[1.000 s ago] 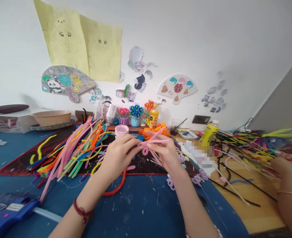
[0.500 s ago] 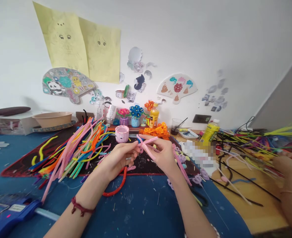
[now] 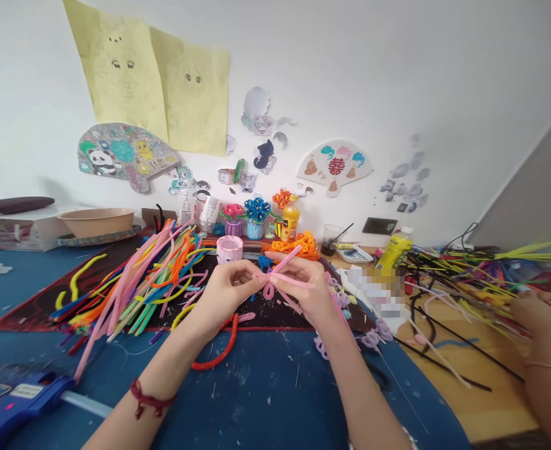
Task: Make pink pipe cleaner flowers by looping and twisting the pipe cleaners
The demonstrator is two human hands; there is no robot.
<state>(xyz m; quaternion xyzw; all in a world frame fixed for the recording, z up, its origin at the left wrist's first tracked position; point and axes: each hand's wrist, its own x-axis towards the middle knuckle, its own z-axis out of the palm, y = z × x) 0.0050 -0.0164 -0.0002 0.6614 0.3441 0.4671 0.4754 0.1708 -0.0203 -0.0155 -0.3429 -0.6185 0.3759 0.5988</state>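
Observation:
Between my two hands is a pink pipe cleaner (image 3: 268,290) bent into small loops, its loose ends sticking out to the right. The fingers of my left hand (image 3: 238,281) pinch its looped left side. My right hand (image 3: 303,281) grips it from the other side, with strands passing across the fingers. Just behind my left hand stands a small pink cup (image 3: 229,249) made of pipe cleaners. A red pipe cleaner (image 3: 228,353) curves on the table below my left wrist.
A heap of coloured pipe cleaners (image 3: 135,281) lies left on the dark mat (image 3: 32,312). A blue glue gun (image 3: 22,400) rests at front left. Behind are a blue flower pot (image 3: 255,230) and juice bottle (image 3: 290,220). Another person's hand (image 3: 538,319) is at right.
Both hands have turned and sunk slightly. The loops of the pink pipe cleaner now face forward and hang between my fingers, and its ends fan out to the right.

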